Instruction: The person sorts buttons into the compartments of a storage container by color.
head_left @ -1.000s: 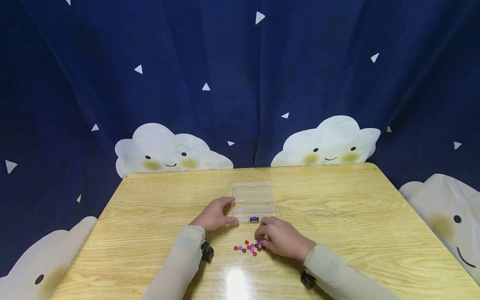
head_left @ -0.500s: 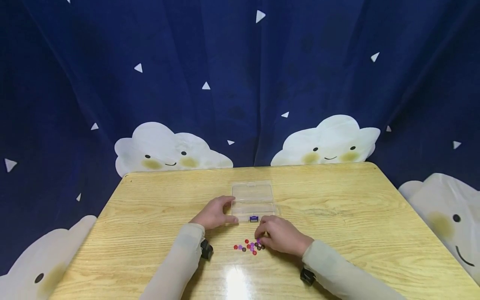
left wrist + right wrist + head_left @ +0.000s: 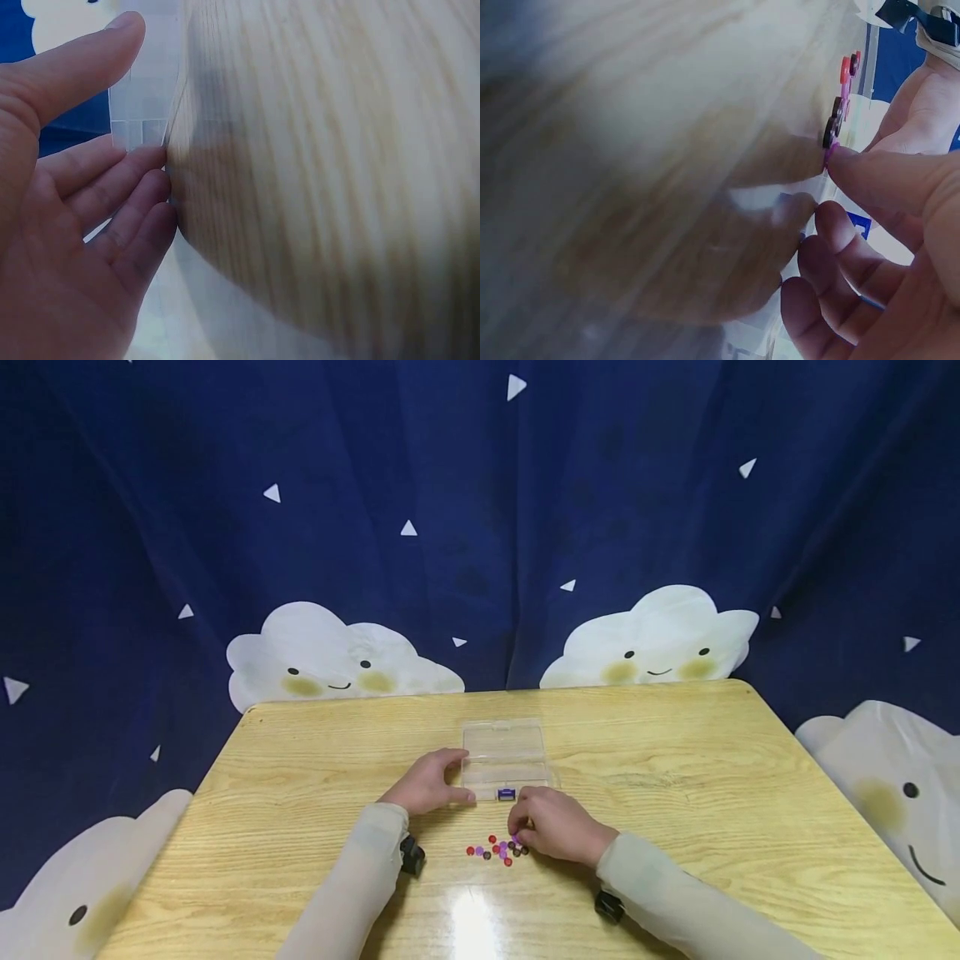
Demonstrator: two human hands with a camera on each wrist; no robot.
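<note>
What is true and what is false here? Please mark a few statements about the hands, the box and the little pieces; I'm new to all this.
1. The clear box lies open on the wooden table. True.
2. The small round pieces lie in front of the box, on the side nearer the camera. True.
3. All the pieces are green. False: they are red, purple and dark.
4. The right hand is down beside the pieces. True.
5. Both hands rest on the far edge of the box. False: the left hand is at its left side, and the right hand is by the pieces.
6. The backdrop is plain white. False: the curtain is dark blue with a white pattern.
</note>
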